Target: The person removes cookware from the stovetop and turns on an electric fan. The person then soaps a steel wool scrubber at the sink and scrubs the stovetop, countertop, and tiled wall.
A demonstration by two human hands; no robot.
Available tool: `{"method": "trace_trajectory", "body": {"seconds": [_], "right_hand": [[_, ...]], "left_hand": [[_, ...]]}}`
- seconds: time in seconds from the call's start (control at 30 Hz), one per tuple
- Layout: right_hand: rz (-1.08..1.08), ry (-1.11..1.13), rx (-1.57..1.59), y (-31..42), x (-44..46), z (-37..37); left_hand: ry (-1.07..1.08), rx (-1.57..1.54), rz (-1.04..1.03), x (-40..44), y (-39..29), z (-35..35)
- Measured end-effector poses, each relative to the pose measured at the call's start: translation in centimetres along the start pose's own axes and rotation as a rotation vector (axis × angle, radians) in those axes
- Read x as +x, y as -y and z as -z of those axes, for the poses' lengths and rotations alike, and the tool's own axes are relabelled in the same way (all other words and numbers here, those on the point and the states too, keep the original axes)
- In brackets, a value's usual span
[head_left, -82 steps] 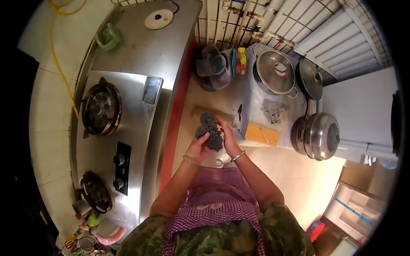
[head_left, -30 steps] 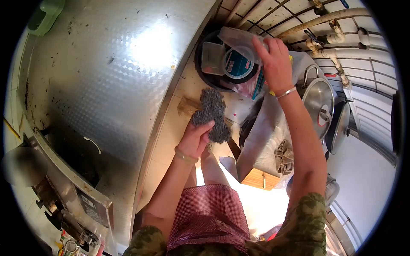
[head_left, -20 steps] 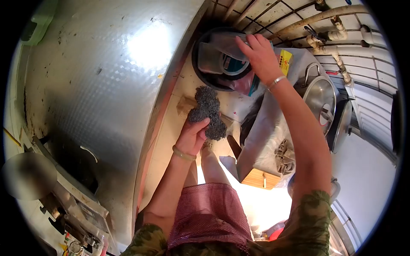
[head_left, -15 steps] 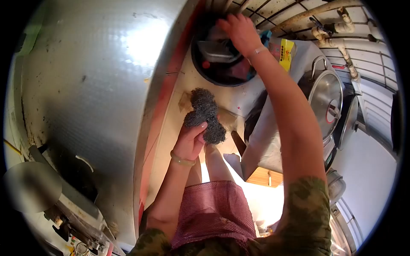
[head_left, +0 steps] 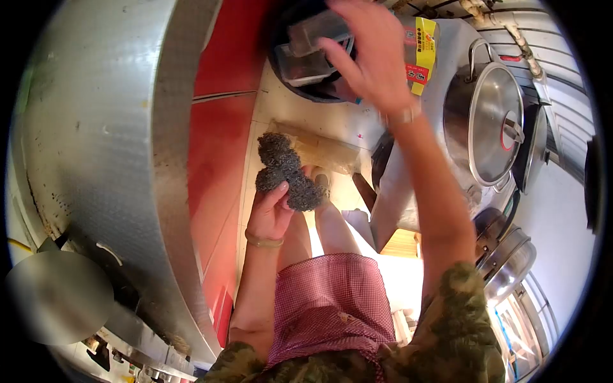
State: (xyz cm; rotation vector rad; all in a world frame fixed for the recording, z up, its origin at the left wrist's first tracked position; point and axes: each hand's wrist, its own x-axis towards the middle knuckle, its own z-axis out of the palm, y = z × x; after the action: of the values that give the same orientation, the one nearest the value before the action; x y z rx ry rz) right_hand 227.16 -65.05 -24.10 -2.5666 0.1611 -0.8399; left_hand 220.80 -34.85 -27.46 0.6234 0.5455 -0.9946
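L hand (head_left: 271,210) is clamped on the steel wool scourers (head_left: 287,171), thumb pressed on the near side. They form a dark grey clump of rounded lobes, held up over the floor, btwn the red cabinet front (head_left: 223,121) on the L and the cloth-covered surface (head_left: 397,198) on the R. Part of a flat brown piece (head_left: 325,152) shows beyond them, low down.

R hand (head_left: 377,64) is up at the top of the view, thumb & fingers apart, over the R side of the black tub (head_left: 276,69). Can't tell if its fingertips touch anything. Clear plastic containers (head_left: 306,67) sit in the tub, just L of the thumb. A yellow & red packet (head_left: 424,54) is just R of the R hand, by the surface edge.

Stainless pot (head_left: 458,105) w/ glass lid (head_left: 497,127) is on the surface, R of the R forearm; dark pan lid (head_left: 535,150) tilted beside it. More steel cookware (head_left: 511,262) lower R. Wooden board (head_left: 401,242) partly visible at the near end, mostly hidden. Metal counter (head_left: 96,127) fills the far L. Checked apron (head_left: 329,293) & camo sleeves at the bottom; bangle on each wrist.
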Motion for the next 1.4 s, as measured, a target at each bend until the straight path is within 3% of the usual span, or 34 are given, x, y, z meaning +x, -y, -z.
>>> {"method": "trace_trajectory", "body": {"seconds": [0.07,0.13,0.2,0.27,0.33,0.37,0.43,0.47,0.53,0.6,0.7,0.77,0.83,0.97,1.07,1.13,1.17,1.3,1.37,1.4], "right_hand": [[-0.329,-0.071,0.057,1.7,-7.6,0.3],[-1.036,-0.011,0.314,2.8,-18.2,-4.1],[-1.175,0.185,0.134,2.2,-31.7,-11.2],[-1.059,0.063,0.107,3.7,-36.7,-12.7],[-1.671,0.305,0.024,-1.7,-61.4,-24.4],[-2.08,0.148,0.311,-1.7,-61.2,-24.3],[-2.469,-0.139,0.747,-2.2,-60.1,-24.8],[-2.476,-0.226,0.862,-2.2,-60.1,-24.8],[-2.61,-0.379,0.559,-2.0,-57.5,-24.5],[-2.593,-0.57,0.669,-2.8,-60.6,-25.9],[-2.446,-1.005,1.12,-7.4,-74.0,-30.8],[-2.489,-0.903,1.025,-6.4,-71.4,-29.8],[-2.431,-0.761,0.863,-3.5,-60.0,-24.8],[-1.873,-0.504,0.771,1.6,-48.8,-20.6],[-1.67,-0.359,0.575,3.6,-47.0,-17.7],[-1.565,-0.547,0.65,5.9,-38.1,-11.1],[-1.631,-0.453,0.522,6.7,-37.2,-8.5],[-1.295,-0.555,0.609,8.6,-31.0,3.7],[-1.159,-0.361,0.131,8.3,-27.5,8.7],[-1.1,-0.377,0.07,8.3,-25.1,10.2]], "left_hand": [[-0.013,0.012,-0.011,-0.4,0.6,0.6],[-0.037,0.034,-0.027,-0.6,1.1,0.7],[-0.034,0.046,-0.016,-0.7,2.1,1.5],[-0.049,0.05,-0.009,-0.8,2.9,2.2],[-0.06,0.101,0.042,-0.8,3.4,2.9],[-0.058,0.123,0.049,-0.7,3.9,3.9],[-0.046,0.156,0.078,0.2,3.0,5.3],[-0.054,0.153,0.09,0.3,3.0,6.0],[-0.066,0.149,0.111,0.2,3.2,7.4],[-0.086,0.176,0.121,-0.4,3.1,8.3],[-0.093,0.194,0.122,-0.2,4.7,9.4],[-0.122,0.206,0.122,-0.3,4.8,9.5],[-0.156,0.217,0.117,-0.6,4.9,8.9],[-0.149,0.134,0.121,-2.0,4.8,8.3],[-0.171,0.125,0.064,-3.4,4.6,7.1],[-0.134,0.091,0.064,-3.0,3.9,6.9],[-0.118,0.081,0.056,-3.4,3.7,6.7],[-0.066,0.016,0.044,-4.7,2.4,5.3],[-0.047,-0.011,0.043,-4.5,1.8,4.3],[-0.028,-0.011,0.03,-4.9,1.4,3.3]]}}
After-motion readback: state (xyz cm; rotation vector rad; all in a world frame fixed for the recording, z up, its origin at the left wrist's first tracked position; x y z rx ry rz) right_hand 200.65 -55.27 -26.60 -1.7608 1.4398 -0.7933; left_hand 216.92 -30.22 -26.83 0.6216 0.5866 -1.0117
